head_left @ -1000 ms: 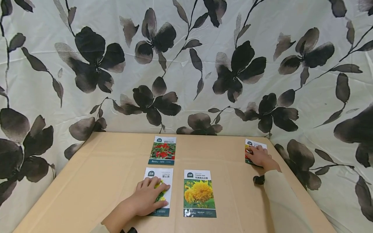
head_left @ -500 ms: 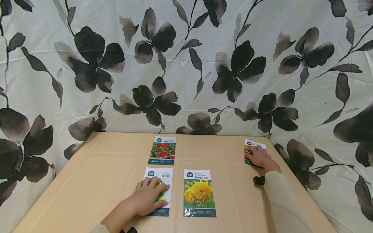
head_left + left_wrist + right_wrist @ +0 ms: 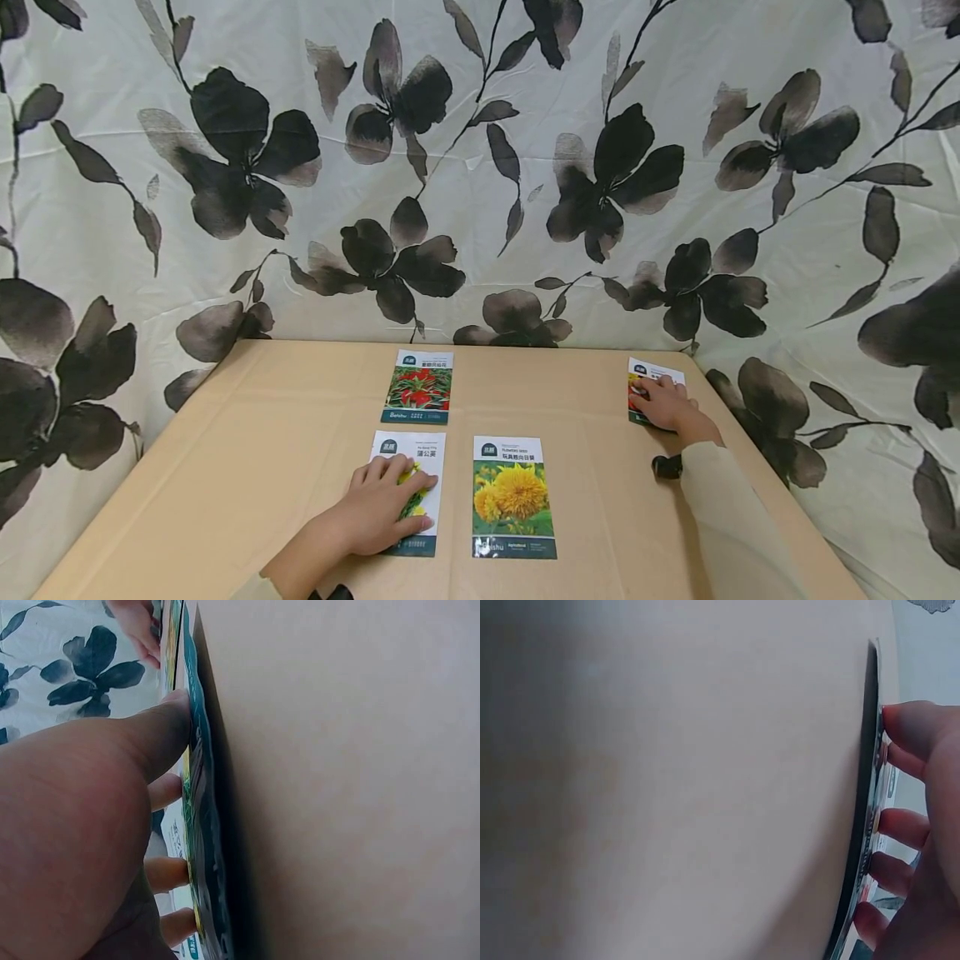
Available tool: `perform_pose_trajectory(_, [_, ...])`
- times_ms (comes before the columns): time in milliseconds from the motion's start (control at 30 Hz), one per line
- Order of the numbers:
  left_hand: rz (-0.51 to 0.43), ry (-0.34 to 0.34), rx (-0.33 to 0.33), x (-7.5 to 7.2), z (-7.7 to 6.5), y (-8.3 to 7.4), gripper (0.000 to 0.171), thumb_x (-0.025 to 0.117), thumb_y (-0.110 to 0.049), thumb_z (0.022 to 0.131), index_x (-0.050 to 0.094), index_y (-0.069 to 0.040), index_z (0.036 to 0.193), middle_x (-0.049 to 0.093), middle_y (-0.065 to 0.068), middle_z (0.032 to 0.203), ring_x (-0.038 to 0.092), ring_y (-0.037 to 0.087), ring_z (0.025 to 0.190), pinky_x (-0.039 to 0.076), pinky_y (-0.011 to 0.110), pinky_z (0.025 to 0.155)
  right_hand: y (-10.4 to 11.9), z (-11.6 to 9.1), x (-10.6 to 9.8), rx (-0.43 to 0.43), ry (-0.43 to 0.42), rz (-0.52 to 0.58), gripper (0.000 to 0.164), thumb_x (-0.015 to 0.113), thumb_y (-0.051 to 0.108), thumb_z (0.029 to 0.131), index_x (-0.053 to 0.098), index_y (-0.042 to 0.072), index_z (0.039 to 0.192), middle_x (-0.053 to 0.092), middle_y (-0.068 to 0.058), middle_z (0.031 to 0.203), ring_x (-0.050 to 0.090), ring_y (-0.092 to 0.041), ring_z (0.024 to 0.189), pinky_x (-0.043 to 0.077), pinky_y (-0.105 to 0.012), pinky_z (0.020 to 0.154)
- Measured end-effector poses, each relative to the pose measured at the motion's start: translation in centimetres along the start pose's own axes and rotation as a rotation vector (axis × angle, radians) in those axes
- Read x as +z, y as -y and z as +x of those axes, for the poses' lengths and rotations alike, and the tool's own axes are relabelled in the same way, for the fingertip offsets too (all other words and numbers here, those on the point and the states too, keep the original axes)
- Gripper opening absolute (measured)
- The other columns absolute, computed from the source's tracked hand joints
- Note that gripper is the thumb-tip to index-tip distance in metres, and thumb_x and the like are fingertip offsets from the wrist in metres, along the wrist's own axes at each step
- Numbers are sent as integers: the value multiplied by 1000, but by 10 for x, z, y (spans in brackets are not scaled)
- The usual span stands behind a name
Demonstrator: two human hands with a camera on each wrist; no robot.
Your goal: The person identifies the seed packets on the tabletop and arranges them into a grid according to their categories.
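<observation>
My left hand (image 3: 386,510) lies on a white and green seed packet (image 3: 427,445), covering much of its yellow-flower picture. In the left wrist view, the thumb (image 3: 166,733) and fingertips press on the face of that packet, which lies flat along the table. At the far right, my right hand (image 3: 666,403) rests its fingertips on another seed packet (image 3: 642,367) with a red picture, partly hidden beneath them. The right wrist view shows this packet (image 3: 870,802) edge-on, with fingertips touching its printed side.
A seed packet with large yellow flowers (image 3: 514,496) lies to the right of the left hand. Behind the left hand is a red-flower packet (image 3: 417,387). A floral-print cloth (image 3: 480,208) hangs behind the tan table (image 3: 585,400).
The right hand's packet has slid very slightly to the left under its fingertips. The left hand and the other packets stay in place.
</observation>
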State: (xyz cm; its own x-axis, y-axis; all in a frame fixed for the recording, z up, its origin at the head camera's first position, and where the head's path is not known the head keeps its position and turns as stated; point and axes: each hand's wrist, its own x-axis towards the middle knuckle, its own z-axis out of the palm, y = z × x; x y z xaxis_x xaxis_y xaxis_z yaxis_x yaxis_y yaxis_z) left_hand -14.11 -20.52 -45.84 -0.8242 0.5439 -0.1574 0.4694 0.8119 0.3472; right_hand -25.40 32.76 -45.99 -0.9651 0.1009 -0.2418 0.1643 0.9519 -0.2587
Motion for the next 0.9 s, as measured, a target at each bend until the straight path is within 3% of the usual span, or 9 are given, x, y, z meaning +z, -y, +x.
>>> perform_pose_trajectory(900, [0, 7, 2, -2, -1, -2, 58, 68, -59, 91, 60, -31, 141, 48, 12, 146, 42, 36, 125, 32, 68, 104, 11, -6, 4, 15, -6, -2, 58, 48, 46, 106, 42, 13, 153, 28, -32, 154, 26, -61, 135, 29, -76, 99])
